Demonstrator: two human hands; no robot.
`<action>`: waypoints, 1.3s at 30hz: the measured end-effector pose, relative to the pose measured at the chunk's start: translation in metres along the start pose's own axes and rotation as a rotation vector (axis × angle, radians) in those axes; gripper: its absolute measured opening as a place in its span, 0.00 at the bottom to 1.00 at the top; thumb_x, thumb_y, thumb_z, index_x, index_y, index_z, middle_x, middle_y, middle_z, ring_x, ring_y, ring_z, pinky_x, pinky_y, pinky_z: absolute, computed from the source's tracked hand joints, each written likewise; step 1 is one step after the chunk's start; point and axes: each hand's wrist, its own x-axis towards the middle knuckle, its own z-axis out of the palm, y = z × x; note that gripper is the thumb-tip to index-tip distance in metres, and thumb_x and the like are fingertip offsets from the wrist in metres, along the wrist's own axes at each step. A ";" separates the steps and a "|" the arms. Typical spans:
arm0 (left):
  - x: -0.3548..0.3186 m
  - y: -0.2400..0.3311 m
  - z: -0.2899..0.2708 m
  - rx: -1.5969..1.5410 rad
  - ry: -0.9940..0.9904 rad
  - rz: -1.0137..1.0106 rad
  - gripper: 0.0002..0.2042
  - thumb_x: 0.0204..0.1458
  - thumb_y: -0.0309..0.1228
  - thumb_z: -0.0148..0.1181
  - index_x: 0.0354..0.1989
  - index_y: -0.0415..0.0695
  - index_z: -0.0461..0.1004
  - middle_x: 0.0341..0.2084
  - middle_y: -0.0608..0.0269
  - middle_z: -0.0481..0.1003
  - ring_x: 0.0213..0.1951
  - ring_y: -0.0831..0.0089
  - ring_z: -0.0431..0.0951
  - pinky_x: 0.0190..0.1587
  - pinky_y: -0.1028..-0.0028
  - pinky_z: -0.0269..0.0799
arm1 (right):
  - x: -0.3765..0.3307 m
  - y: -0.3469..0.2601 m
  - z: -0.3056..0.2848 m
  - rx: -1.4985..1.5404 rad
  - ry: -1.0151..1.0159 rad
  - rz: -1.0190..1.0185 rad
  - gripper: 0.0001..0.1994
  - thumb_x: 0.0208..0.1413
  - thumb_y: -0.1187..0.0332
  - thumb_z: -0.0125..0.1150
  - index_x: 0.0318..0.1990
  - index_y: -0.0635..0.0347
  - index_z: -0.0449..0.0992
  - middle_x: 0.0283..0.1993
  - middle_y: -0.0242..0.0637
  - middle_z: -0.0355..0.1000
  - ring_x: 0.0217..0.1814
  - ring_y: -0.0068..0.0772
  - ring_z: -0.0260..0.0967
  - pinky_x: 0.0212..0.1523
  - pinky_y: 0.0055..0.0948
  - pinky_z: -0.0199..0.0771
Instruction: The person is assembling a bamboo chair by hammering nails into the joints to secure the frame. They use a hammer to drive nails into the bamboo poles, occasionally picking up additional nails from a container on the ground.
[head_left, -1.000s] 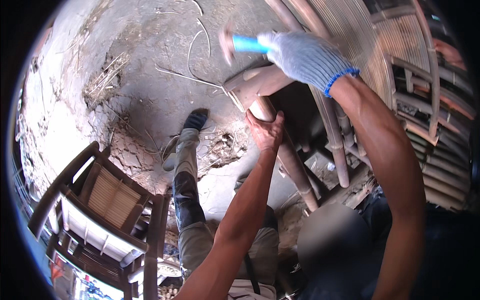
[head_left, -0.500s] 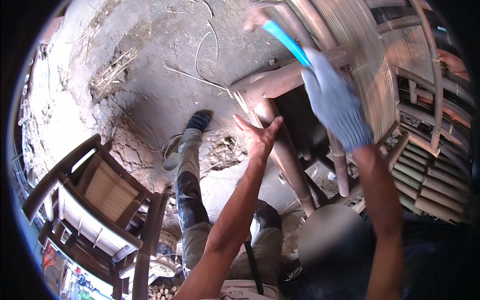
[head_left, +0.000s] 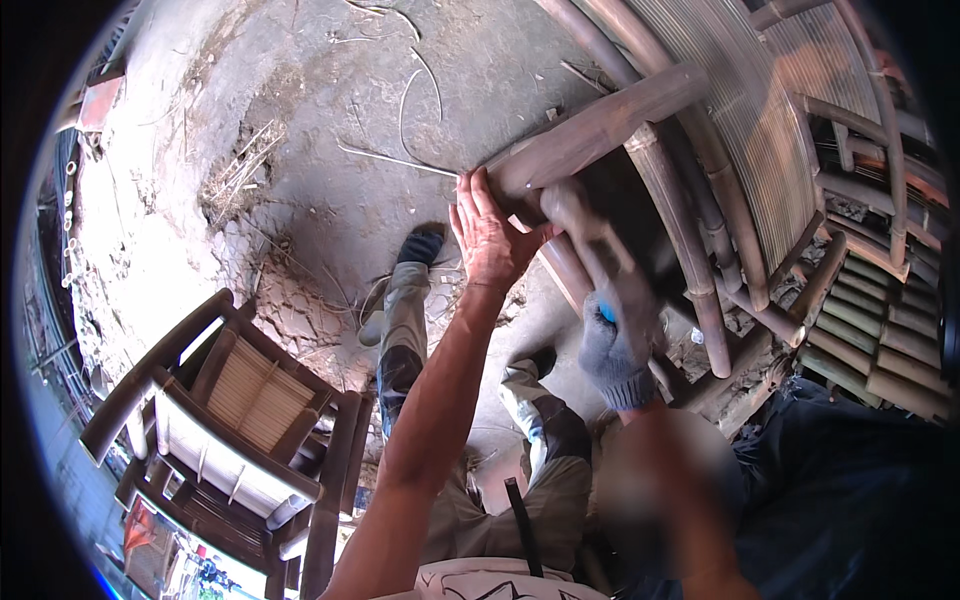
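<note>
My bare left hand (head_left: pixel 495 240) grips the corner of a bamboo furniture frame (head_left: pixel 565 270). Its fingers lie along the end of a thick brown crosspiece (head_left: pixel 610 125), and the thumb reaches across the top of the post. My right hand (head_left: pixel 615 350), in a grey-blue knitted glove, is closed round the blue handle of a hammer (head_left: pixel 607 250). The hammer is smeared by motion, its head near the joint beside my left thumb. I cannot tell whether the head touches the bamboo.
To the left stands a dark bamboo chair (head_left: pixel 255 385) with a woven panel. A ribbed bamboo panel (head_left: pixel 740 120) and bundled bamboo lengths (head_left: pixel 860 330) are at the right. Thin strips (head_left: pixel 400 158) lie on the rough floor. Dark cloth (head_left: pixel 850 480) fills the lower right, beside a blurred round patch.
My right hand has swung the hammer down and toward me from its raised position. My left hand has moved from hovering beside the post onto the frame's corner. The view has shifted slightly.
</note>
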 end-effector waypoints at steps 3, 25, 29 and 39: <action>0.002 0.000 0.000 -0.068 0.028 -0.034 0.63 0.24 0.64 0.74 0.68 0.38 0.50 0.65 0.46 0.56 0.69 0.50 0.53 0.70 0.49 0.42 | 0.017 0.015 0.010 -0.207 -0.234 0.194 0.10 0.62 0.62 0.58 0.39 0.59 0.70 0.23 0.48 0.73 0.28 0.56 0.75 0.26 0.46 0.74; 0.003 0.006 -0.003 -0.111 0.020 -0.076 0.62 0.25 0.60 0.77 0.68 0.40 0.49 0.65 0.47 0.56 0.69 0.52 0.54 0.71 0.45 0.40 | 0.024 0.016 0.000 -0.093 -0.044 0.129 0.10 0.60 0.60 0.58 0.40 0.56 0.73 0.21 0.46 0.71 0.26 0.54 0.76 0.25 0.46 0.75; 0.000 0.007 -0.004 -0.060 0.066 -0.019 0.61 0.27 0.59 0.76 0.67 0.37 0.50 0.62 0.45 0.58 0.66 0.50 0.57 0.69 0.49 0.45 | 0.019 0.044 0.005 -0.204 -0.098 -0.002 0.12 0.61 0.59 0.56 0.41 0.57 0.73 0.21 0.46 0.72 0.28 0.52 0.76 0.25 0.42 0.75; 0.000 0.001 -0.006 -0.083 0.027 -0.066 0.62 0.24 0.56 0.79 0.68 0.40 0.48 0.63 0.46 0.58 0.67 0.50 0.56 0.71 0.47 0.42 | 0.047 0.044 0.019 -0.431 -0.266 0.033 0.14 0.63 0.56 0.56 0.33 0.57 0.70 0.21 0.47 0.73 0.24 0.51 0.75 0.24 0.42 0.76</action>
